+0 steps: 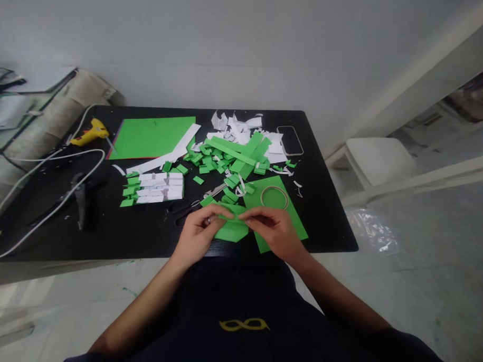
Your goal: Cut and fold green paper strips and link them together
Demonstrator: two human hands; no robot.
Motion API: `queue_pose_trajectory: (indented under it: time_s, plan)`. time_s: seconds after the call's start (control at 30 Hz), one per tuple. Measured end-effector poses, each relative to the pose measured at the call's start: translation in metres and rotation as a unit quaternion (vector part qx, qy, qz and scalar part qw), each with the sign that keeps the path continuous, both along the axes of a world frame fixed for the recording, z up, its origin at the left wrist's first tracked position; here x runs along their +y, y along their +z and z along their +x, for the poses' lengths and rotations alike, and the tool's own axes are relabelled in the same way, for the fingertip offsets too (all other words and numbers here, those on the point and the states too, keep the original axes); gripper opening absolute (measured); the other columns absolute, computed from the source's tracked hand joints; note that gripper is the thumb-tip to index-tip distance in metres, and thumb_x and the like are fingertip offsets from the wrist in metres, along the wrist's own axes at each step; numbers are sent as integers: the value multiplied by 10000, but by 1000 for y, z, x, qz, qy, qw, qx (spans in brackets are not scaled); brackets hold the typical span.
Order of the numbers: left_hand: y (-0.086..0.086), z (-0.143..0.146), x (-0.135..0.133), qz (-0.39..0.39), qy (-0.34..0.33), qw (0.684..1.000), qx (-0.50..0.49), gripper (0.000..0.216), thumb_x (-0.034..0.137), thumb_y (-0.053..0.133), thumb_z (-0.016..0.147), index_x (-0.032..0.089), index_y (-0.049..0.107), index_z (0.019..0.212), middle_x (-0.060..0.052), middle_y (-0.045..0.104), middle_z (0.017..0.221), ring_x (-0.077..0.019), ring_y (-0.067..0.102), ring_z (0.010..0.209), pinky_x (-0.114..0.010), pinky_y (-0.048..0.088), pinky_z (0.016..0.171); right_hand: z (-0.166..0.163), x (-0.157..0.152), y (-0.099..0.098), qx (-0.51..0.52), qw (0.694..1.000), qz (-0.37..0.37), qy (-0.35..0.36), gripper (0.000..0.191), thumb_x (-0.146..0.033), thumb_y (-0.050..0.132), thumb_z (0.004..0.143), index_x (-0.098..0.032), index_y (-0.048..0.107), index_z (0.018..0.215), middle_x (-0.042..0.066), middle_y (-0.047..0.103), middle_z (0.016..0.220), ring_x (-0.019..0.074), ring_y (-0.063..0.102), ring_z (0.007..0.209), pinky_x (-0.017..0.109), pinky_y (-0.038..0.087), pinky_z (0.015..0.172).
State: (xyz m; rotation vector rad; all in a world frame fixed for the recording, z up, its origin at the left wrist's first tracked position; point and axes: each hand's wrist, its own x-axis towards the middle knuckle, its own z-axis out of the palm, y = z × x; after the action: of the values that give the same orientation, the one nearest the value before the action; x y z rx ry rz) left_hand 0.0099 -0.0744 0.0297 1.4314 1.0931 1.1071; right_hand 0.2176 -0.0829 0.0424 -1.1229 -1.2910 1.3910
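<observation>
Near the front edge of the black table, a piece of green paper is held between my two hands. My left hand pinches its upper left part with thumb and forefinger; a ring shows on one finger. On the other side my right hand pinches near its upper right part. Scissors lie just beyond my left hand. Under and beside my right hand is a flat green sheet, with a roll of tape on it. Small folded green paper pieces are heaped beyond my hands.
White paper scraps and a phone-like outlined object lie at the back. To the left are a white-and-green folded paper block, stacked coloured sheets, a yellow glue gun, its looped cable and a black tool. A white stool stands right.
</observation>
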Motion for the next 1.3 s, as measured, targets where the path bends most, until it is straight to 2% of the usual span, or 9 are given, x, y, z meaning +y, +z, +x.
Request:
queue_pose_trajectory:
  time_s: [0.13, 0.27, 0.5, 0.7, 0.97, 1.1, 1.2, 1.27, 1.3]
  plan:
    - [3, -2, 0, -3, -9, 1000, 17, 169, 190, 639, 879, 221, 805, 894, 3, 573, 652, -134, 433, 549, -251, 320, 520, 0, -2, 3, -15, 1000, 1, -7, 129, -272, 721, 896, -288, 848, 907, 8, 785, 812, 179, 695, 726, 331, 580, 677]
    - [4, 0, -3, 15, -21, 999, 23, 138, 218, 658, 882, 214, 787, 932, 18, 518, 653, -133, 431, 561, -247, 331, 522, -3, -3, -2, -21, 999, 8, -30, 76, -281, 792, 855, -258, 805, 926, 25, 792, 896, 192, 732, 814, 340, 614, 743]
    - [-5, 7, -3, 53, 36, 997, 44, 81, 283, 755, 918, 211, 748, 956, 53, 456, 623, -111, 382, 554, -231, 313, 514, -4, -4, -7, -25, 998, 10, -50, 162, -278, 821, 835, -239, 683, 909, 12, 753, 881, 185, 744, 837, 323, 619, 768]
    - [-8, 5, -5, 75, 38, 994, 65, 70, 264, 764, 919, 222, 752, 974, 45, 514, 654, -110, 431, 569, -228, 349, 527, -5, -3, -5, -20, 998, -25, -50, 330, -374, 876, 815, -239, 698, 1058, 2, 746, 813, 190, 736, 764, 323, 606, 687]
    - [-7, 4, -5, 79, 26, 995, 46, 63, 271, 709, 966, 209, 702, 975, 13, 657, 746, -117, 551, 611, -228, 442, 571, -1, 0, -2, -32, 998, -17, -42, 342, -412, 904, 798, -245, 738, 1046, -19, 743, 737, 175, 718, 688, 311, 588, 646]
    - [-10, 4, -6, 70, 29, 997, 13, 103, 283, 701, 984, 216, 659, 1051, 19, 647, 734, -125, 589, 625, -227, 451, 573, 0, -1, -2, -36, 998, -14, -45, 334, -439, 904, 793, -240, 748, 1010, -2, 764, 769, 198, 752, 738, 341, 625, 698]
    - [-11, 1, -6, 58, 31, 998, 14, 297, 278, 720, 978, 242, 607, 1250, 63, 587, 668, -113, 550, 562, -213, 416, 533, 0, -1, -5, -40, 998, 2, -49, 292, -431, 902, 796, -246, 768, 977, 14, 786, 834, 212, 766, 796, 363, 639, 752]
    - [-8, -1, -5, 70, 15, 996, 45, 353, 271, 752, 955, 247, 631, 1285, 44, 660, 728, -125, 616, 619, -226, 478, 587, 1, -2, -6, -59, 997, 30, -51, 227, -406, 893, 813, -266, 792, 961, 17, 793, 881, 215, 761, 825, 375, 633, 779]
    - [-6, -2, -4, 83, 3, 994, 65, 309, 266, 766, 943, 243, 677, 1238, 21, 712, 783, -138, 661, 673, -241, 516, 633, 2, -2, -7, -75, 994, 52, -53, 187, -391, 888, 824, -281, 804, 950, 15, 791, 885, 214, 749, 823, 378, 624, 780]
